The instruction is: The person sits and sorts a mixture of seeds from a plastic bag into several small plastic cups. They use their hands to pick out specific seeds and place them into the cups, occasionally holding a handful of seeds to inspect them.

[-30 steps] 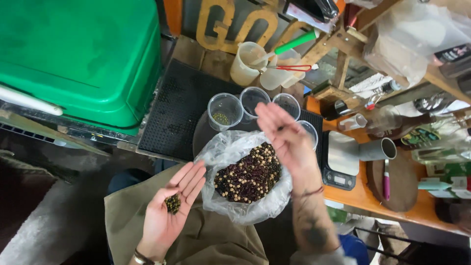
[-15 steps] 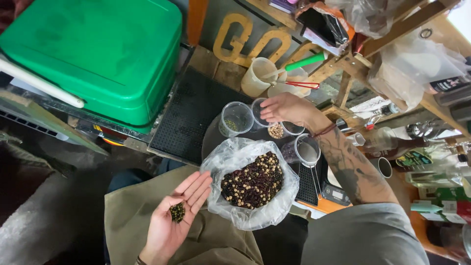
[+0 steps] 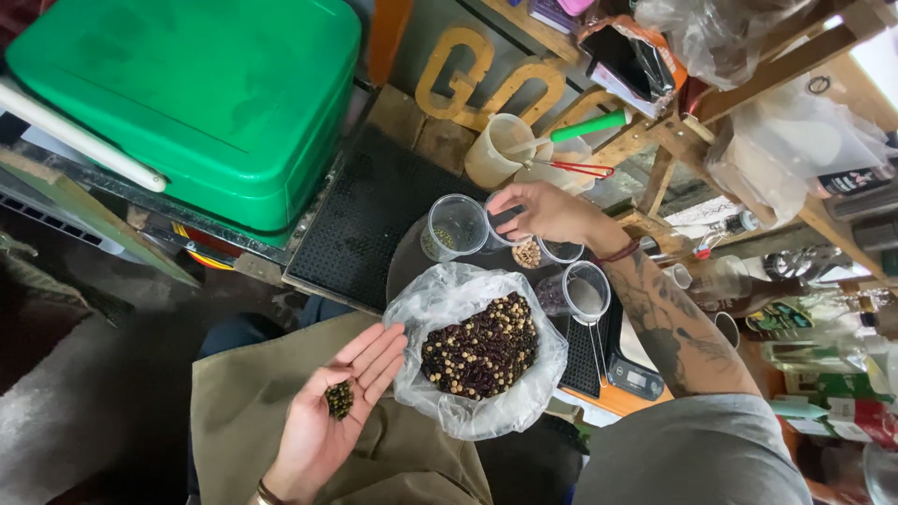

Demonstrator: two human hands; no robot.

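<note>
Surroundings: green plastic case (image 3: 187, 103) upper left, lying partly on a black studded mat (image 3: 374, 220); wooden cut-out letters (image 3: 496, 89) stand behind the mat.
Back of worktop: cream jug (image 3: 496, 150) holding a green-handled tool (image 3: 585, 126); red-handled tool (image 3: 580, 169) just beside it.
Right side: wooden rack (image 3: 748, 84) hung with clear plastic bags; bottles and tins crowded below it.
Scale: small digital scale (image 3: 636, 379) at the worktop edge, just right of the bag.
Bag of beans: clear plastic bag (image 3: 468, 360) open at the top, resting on the lap against the apron (image 3: 253, 411); filled with mixed dark and pale beans (image 3: 482, 346).
Cups: cluster of clear plastic cups beyond the bag; the left cup (image 3: 456, 226) holds a few greenish beans, a middle cup (image 3: 529, 252) holds pale beans, the right cup (image 3: 585, 292) looks mostly empty.
In the way: the bag sits between the body and the cups; the right forearm reaches over and past its right rim.
Left hand (image 3: 332, 416): palm up, fingers spread flat and loose, gripping nothing; a small pile of dark green beans (image 3: 339, 399) rests in the palm, just left of the bag.
Right hand (image 3: 543, 210): arm stretched forward, palm down over the cups, fingers bent and pinched together above the middle cup; cannot tell whether they hold a bean.
</note>
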